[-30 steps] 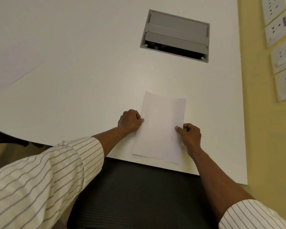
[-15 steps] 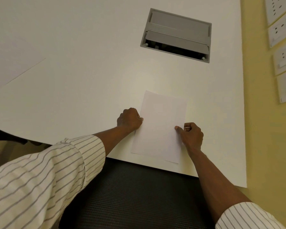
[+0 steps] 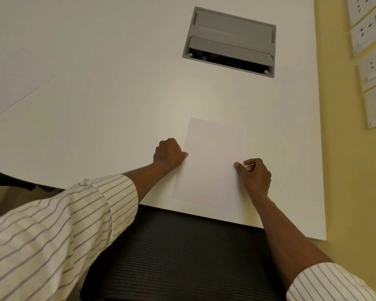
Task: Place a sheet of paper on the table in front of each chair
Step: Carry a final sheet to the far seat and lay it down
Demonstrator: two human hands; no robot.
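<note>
White paper [image 3: 208, 161] now lies flat, left grip [image 3: 168, 153] and right grip [image 3: 255, 174] still pinching it.

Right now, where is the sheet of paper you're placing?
Head view: the sheet lies flat on the table near its front edge, right of centre, between the left hand and right hand, just beyond the black chair.
</note>
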